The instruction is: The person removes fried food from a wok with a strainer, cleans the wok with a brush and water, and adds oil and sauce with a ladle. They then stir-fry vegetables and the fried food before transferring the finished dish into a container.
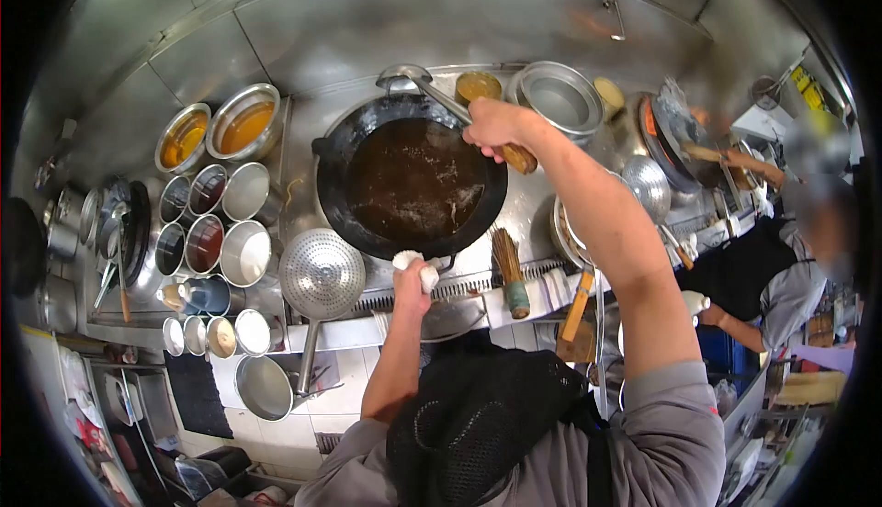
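Observation:
A large black wok holds dark brown liquid with pale foam on its surface. My left hand is closed around a folded white cloth at the wok's near rim, beside its loop handle. Across the wok's far right side, my right hand grips a ladle by its wooden handle. The ladle's metal bowl lies at the far rim, above the liquid's level. Near the wok are a perforated strainer on the left and a bamboo brush on the right.
Two bowls of amber liquid stand at the back left, with several metal pots in front. Stacked metal bowls sit at the back right. A striped towel lies on the front edge. Another person stands at the right.

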`<action>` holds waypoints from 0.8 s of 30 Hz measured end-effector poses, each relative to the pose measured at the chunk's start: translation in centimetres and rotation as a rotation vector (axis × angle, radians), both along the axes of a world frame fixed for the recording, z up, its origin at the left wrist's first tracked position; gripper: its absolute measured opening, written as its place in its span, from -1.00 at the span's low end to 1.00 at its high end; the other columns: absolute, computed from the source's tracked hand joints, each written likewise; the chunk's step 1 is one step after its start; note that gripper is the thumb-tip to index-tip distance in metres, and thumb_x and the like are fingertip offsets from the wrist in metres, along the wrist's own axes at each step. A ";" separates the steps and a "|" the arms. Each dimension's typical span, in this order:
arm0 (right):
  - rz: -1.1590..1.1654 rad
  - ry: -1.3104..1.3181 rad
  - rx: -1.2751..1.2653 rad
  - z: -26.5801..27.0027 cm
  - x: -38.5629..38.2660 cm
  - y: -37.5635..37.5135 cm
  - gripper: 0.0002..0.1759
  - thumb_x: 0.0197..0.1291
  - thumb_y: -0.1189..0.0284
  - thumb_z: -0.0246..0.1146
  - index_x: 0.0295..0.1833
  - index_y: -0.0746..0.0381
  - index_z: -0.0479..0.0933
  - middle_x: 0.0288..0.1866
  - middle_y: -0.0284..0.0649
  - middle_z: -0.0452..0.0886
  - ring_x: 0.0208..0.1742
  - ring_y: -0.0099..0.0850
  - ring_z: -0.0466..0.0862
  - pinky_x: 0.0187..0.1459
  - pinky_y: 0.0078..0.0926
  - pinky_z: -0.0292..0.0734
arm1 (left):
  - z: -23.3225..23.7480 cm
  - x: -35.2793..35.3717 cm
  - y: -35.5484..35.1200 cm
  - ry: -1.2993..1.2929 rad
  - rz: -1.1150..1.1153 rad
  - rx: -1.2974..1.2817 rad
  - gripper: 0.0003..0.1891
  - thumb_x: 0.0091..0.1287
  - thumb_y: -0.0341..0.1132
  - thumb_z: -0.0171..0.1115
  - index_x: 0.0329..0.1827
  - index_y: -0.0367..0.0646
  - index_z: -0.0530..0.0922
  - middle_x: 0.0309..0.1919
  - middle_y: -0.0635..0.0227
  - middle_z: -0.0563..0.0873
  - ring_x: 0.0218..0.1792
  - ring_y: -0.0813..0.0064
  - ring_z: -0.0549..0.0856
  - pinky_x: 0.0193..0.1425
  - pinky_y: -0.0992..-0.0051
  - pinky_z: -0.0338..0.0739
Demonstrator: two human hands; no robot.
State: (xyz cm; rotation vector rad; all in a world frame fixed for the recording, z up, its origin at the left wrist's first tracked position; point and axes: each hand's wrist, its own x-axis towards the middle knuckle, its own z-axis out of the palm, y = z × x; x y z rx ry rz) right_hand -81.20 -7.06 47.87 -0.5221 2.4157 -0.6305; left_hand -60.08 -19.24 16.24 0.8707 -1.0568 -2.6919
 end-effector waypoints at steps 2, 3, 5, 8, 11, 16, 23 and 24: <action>-0.039 -0.016 -0.011 0.5 0.4 0.8 -0.76 0.24 0.46 0.17 -0.39 0.43 0.44 -0.59 -0.17 0.54 -0.65 -0.37 0.56 -0.59 -0.35 0.51 | 0.4 0.4 0.6 -0.013 0.009 0.018 -0.81 0.14 -0.47 0.20 -0.17 -0.17 0.52 -0.35 0.27 0.64 -0.33 0.26 0.74 -0.37 0.27 0.66; -0.033 -0.013 -0.012 0.8 0.4 1.3 -0.76 0.24 0.46 0.17 -0.41 0.42 0.44 -0.60 -0.18 0.53 -0.65 -0.36 0.56 -0.58 -0.35 0.51 | 1.5 0.6 1.0 -0.017 0.009 0.007 -0.82 0.15 -0.47 0.20 -0.17 -0.17 0.52 -0.36 0.28 0.64 -0.34 0.28 0.74 -0.38 0.28 0.66; -0.043 -0.017 -0.016 1.4 1.1 2.5 -0.77 0.24 0.47 0.18 -0.42 0.40 0.44 -0.60 -0.18 0.52 -0.65 -0.36 0.55 -0.58 -0.35 0.51 | 2.6 0.9 1.9 -0.021 -0.006 -0.004 -0.83 0.15 -0.47 0.19 -0.18 -0.17 0.52 -0.36 0.28 0.64 -0.34 0.29 0.74 -0.38 0.29 0.66; -0.105 -0.020 -0.053 1.4 1.7 4.2 -0.76 0.24 0.46 0.18 -0.44 0.38 0.43 -0.61 -0.18 0.50 -0.64 -0.36 0.55 -0.57 -0.35 0.50 | 3.2 1.1 2.9 -0.012 -0.024 -0.018 -0.84 0.16 -0.47 0.17 -0.18 -0.19 0.52 -0.37 0.27 0.64 -0.35 0.29 0.74 -0.39 0.30 0.67; -0.148 -0.025 -0.079 1.8 2.5 6.1 -0.77 0.24 0.46 0.18 -0.42 0.38 0.42 -0.60 -0.18 0.50 -0.64 -0.36 0.55 -0.57 -0.35 0.49 | 4.2 1.1 4.0 0.014 -0.057 -0.020 -0.83 0.17 -0.47 0.17 -0.16 -0.21 0.51 -0.35 0.26 0.63 -0.34 0.27 0.74 -0.38 0.33 0.67; -0.210 -0.018 -0.099 3.2 4.2 9.3 -0.79 0.24 0.44 0.19 -0.34 0.37 0.40 -0.60 -0.21 0.48 -0.66 -0.40 0.52 -0.58 -0.36 0.46 | 4.9 0.4 5.8 0.042 -0.106 -0.050 -0.84 0.17 -0.51 0.15 -0.17 -0.23 0.50 -0.36 0.25 0.63 -0.36 0.25 0.74 -0.41 0.34 0.65; -0.279 -0.003 -0.138 3.3 4.5 13.4 -0.80 0.26 0.44 0.18 -0.32 0.36 0.40 -0.60 -0.24 0.45 -0.66 -0.42 0.49 -0.58 -0.40 0.47 | 6.2 -1.1 8.6 0.112 -0.146 -0.075 -0.86 0.18 -0.54 0.13 -0.19 -0.25 0.50 -0.35 0.23 0.63 -0.38 0.24 0.75 -0.42 0.34 0.65; -0.295 0.001 -0.159 3.2 4.5 13.9 -0.80 0.26 0.44 0.18 -0.32 0.36 0.39 -0.59 -0.24 0.45 -0.65 -0.42 0.50 -0.58 -0.40 0.47 | 6.7 -1.3 9.0 0.113 -0.157 -0.076 -0.86 0.18 -0.54 0.13 -0.19 -0.25 0.50 -0.35 0.23 0.63 -0.38 0.24 0.75 -0.42 0.34 0.65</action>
